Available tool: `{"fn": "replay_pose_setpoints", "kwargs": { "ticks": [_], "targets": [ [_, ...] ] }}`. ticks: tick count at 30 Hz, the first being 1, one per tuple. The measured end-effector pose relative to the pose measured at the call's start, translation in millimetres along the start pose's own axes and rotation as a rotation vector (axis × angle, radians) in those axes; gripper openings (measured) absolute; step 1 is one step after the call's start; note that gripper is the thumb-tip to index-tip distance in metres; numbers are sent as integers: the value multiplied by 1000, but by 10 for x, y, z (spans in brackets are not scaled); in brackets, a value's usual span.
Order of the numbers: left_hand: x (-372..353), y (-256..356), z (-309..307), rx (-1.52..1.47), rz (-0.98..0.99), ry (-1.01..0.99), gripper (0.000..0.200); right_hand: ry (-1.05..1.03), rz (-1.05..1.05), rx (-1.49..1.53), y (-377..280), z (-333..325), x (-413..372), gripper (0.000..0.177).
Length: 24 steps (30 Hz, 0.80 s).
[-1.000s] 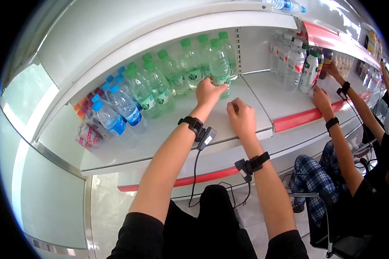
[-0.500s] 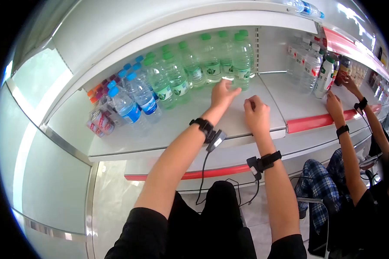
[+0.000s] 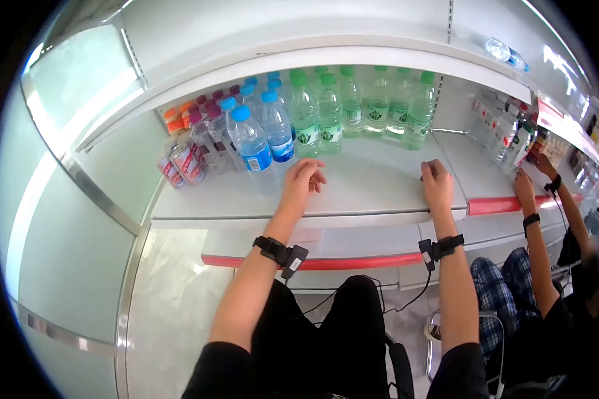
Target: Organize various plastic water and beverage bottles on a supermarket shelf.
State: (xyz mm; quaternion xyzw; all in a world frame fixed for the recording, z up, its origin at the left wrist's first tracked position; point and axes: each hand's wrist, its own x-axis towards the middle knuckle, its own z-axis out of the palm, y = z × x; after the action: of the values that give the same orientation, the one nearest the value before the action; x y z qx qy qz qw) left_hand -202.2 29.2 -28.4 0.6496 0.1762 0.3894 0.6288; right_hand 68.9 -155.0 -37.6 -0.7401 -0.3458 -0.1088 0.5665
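My left hand [image 3: 304, 181] is over the shelf board [image 3: 373, 179] with its fingers loosely bent and apart, holding nothing. It is nearest a blue-capped water bottle [image 3: 254, 153] and a second blue-capped bottle [image 3: 277, 130], both upright on its left. Farther back, several green-capped bottles [image 3: 330, 120] with green labels stand in a row. My right hand [image 3: 438, 185] rests at the front of the board, fingers curled in, with nothing visible in them. It is apart from the rightmost green-capped bottle [image 3: 419, 113] behind it.
Cans [image 3: 188, 163], purple-capped bottles [image 3: 203, 136] and orange-capped bottles [image 3: 173, 120] fill the left end. A bottle lies on the upper shelf [image 3: 506, 54]. At right, another person's hands [image 3: 526, 186] are beside several bottles [image 3: 502, 136]. A red strip [image 3: 492, 205] edges that shelf.
My left hand has moved from the green-capped bottles left toward the blue-capped ones. My right hand stays curled near the shelf's front. The view has shifted; the bottles stand in straighter view.
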Motion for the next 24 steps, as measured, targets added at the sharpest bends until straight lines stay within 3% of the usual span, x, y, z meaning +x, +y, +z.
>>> {"fn": "replay_pose_setpoints", "kwargs": {
  "ticks": [2, 6, 10, 12, 13, 15, 16, 19, 21, 24],
  "targets": [
    [4, -12, -10, -127, -41, 66, 21, -92, 36, -10, -19, 7, -17, 25],
    [-19, -76, 46, -8, 55, 50, 24, -230, -39, -100, -346, 184, 80, 28],
    [-39, -60, 41, 9, 41, 63, 23, -441, -146, -83, -906, 847, 189, 44],
    [-42, -24, 52, 42, 13, 77, 24, -431, -236, -67, -938, 1290, 285, 61],
    [-30, -26, 56, 45, 18, 67, 24, -419, -234, -67, -947, 1460, 322, 61],
    [-10, -77, 43, 77, 36, 94, 27, -282, -330, -252, -1020, 1688, 373, 78],
    [14, -115, 40, 73, 46, 90, 27, -274, -336, -255, -1052, 1726, 402, 78],
    [29, -150, 71, 42, 84, 83, 27, -300, -204, -231, -1123, 1759, 408, 89],
    [34, -120, 55, 83, 25, 85, 25, -452, -2, -158, -1179, 1740, 426, 89],
    [28, -116, 72, 47, -17, 85, 25, -378, -34, -186, -1181, 1604, 365, 91]
  ]
}}
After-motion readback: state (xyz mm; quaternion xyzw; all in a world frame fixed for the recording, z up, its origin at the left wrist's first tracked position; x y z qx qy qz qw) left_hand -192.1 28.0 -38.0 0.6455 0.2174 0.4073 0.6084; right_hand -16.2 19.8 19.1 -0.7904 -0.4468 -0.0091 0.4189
